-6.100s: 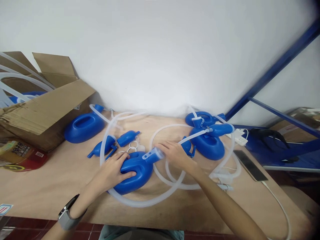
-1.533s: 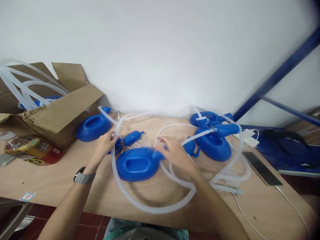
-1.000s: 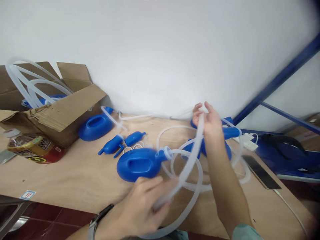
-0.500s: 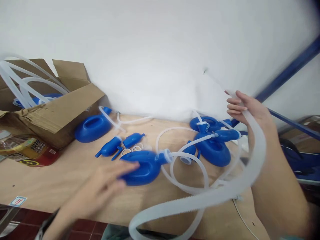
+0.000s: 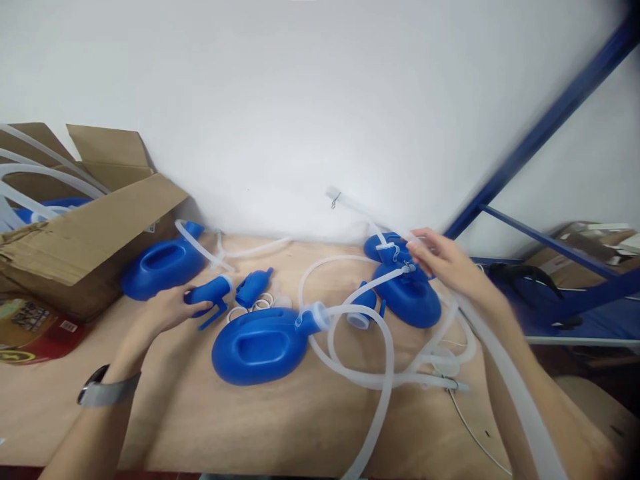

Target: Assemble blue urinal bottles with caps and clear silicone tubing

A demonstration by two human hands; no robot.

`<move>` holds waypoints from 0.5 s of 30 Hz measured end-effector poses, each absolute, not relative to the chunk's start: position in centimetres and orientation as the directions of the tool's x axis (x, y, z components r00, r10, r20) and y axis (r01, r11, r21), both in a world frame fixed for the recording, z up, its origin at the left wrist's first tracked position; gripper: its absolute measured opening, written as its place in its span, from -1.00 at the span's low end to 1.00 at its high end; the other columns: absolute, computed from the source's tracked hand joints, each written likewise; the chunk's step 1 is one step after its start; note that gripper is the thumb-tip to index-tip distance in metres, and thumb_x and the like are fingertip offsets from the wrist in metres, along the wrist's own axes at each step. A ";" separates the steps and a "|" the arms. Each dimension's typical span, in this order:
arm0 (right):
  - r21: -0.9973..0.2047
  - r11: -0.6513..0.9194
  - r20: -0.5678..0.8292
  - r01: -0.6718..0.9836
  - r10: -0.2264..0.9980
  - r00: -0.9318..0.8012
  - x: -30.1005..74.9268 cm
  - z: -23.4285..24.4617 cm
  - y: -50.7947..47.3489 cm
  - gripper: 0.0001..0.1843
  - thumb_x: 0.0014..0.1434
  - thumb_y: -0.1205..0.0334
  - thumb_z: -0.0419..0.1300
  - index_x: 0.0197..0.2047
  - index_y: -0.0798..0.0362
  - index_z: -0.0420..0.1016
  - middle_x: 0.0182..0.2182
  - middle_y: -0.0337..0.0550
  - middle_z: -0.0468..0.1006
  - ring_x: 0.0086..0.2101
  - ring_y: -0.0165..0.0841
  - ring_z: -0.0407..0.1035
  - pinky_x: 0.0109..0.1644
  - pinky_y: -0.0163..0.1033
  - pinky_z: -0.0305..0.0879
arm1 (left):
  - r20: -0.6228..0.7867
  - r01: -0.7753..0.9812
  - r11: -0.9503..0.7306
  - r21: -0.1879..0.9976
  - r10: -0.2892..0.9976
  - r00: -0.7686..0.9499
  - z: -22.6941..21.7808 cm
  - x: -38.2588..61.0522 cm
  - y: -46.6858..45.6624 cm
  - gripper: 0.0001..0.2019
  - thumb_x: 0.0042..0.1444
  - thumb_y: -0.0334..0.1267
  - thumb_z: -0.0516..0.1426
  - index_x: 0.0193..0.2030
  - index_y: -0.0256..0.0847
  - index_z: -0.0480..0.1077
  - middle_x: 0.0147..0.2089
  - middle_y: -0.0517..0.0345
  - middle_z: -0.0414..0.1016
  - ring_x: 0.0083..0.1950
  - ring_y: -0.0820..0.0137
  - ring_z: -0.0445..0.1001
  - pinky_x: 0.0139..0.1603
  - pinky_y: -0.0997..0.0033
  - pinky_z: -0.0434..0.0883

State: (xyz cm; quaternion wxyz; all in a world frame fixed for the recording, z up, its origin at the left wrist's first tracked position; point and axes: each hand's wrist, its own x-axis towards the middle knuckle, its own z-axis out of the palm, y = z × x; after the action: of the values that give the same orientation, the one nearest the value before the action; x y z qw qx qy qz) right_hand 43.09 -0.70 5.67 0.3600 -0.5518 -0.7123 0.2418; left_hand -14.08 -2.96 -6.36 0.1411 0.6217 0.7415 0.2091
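My left hand (image 5: 167,308) grips a small blue plastic connector (image 5: 210,293) lying on the brown table (image 5: 280,427). My right hand (image 5: 445,260) holds a translucent white hose (image 5: 505,363) above the table; its free end (image 5: 334,196) sticks up toward the wall. A blue oval basin (image 5: 253,347) with a hose in its spout lies between my hands. A second blue connector (image 5: 253,287) and white rings (image 5: 260,304) lie just behind it. Under my right hand sit two more blue basins (image 5: 410,300) with hoses.
An open cardboard box (image 5: 75,227) with hoses and blue parts stands at the far left. Beside it lies another blue basin (image 5: 157,263). A snack packet (image 5: 27,327) lies at the left edge. A blue metal rack frame (image 5: 550,120) rises on the right.
My right hand has come down from beside the rack to above the right basins, still holding the hose. My left hand moved away from the middle basin and took hold of the small connector.
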 end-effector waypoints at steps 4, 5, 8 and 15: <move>-0.655 0.416 0.455 0.630 0.883 -0.110 41.2 1.5 -0.7 -0.53 0.42 -0.21 0.13 0.15 -0.04 0.47 -0.17 -0.06 0.66 -0.33 -0.19 0.56 -0.15 -0.04 0.51 | 0.185 0.463 -0.053 0.885 0.952 -0.245 -1.5 -14.5 -3.3 -0.54 -0.09 0.26 0.42 -0.29 -0.09 0.61 -0.50 0.14 0.61 -0.58 0.18 0.50 -0.62 0.27 0.34; -0.627 0.451 0.499 0.635 0.859 -0.118 40.4 0.6 -0.7 -0.54 0.44 -0.18 0.11 0.18 -0.05 0.46 -0.10 -0.02 0.66 -0.25 -0.15 0.58 -0.05 0.01 0.51 | 0.250 0.268 -0.189 0.945 0.945 -0.211 -0.2 -13.8 -3.4 -0.57 -0.07 0.19 0.45 -0.22 -0.06 0.63 -0.40 0.15 0.68 -0.52 0.21 0.54 -0.58 0.27 0.43; -0.601 0.530 0.539 0.598 0.821 -0.185 37.7 -1.2 -0.4 -0.59 0.48 -0.13 0.07 0.19 -0.06 0.44 -0.16 -0.05 0.64 -0.13 -0.11 0.57 0.11 0.05 0.47 | 0.421 -0.167 -0.447 0.879 0.891 -0.167 3.1 -9.3 -3.7 -0.49 -0.16 0.11 0.53 -0.10 -0.06 0.63 -0.21 0.15 0.73 -0.32 0.15 0.66 -0.34 0.14 0.66; -0.719 0.507 0.402 0.476 0.862 -0.310 34.4 -3.2 0.9 -0.61 0.53 -0.09 0.01 0.22 -0.08 0.39 -0.36 -0.21 0.53 -0.36 -0.23 0.47 -0.11 -0.06 0.47 | 0.544 -0.321 -0.613 0.722 0.789 -0.285 3.7 -0.4 -1.6 -0.24 -0.24 -0.07 0.60 0.15 -0.07 0.49 -0.18 0.15 0.69 -0.22 0.25 0.70 -0.20 0.34 0.67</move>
State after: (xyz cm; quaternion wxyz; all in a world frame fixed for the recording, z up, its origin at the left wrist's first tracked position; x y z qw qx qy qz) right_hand 34.40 0.87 -3.20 0.3964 -0.4332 -0.7721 0.2430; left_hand -0.43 -1.58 3.69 0.3639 0.4743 0.2469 0.7627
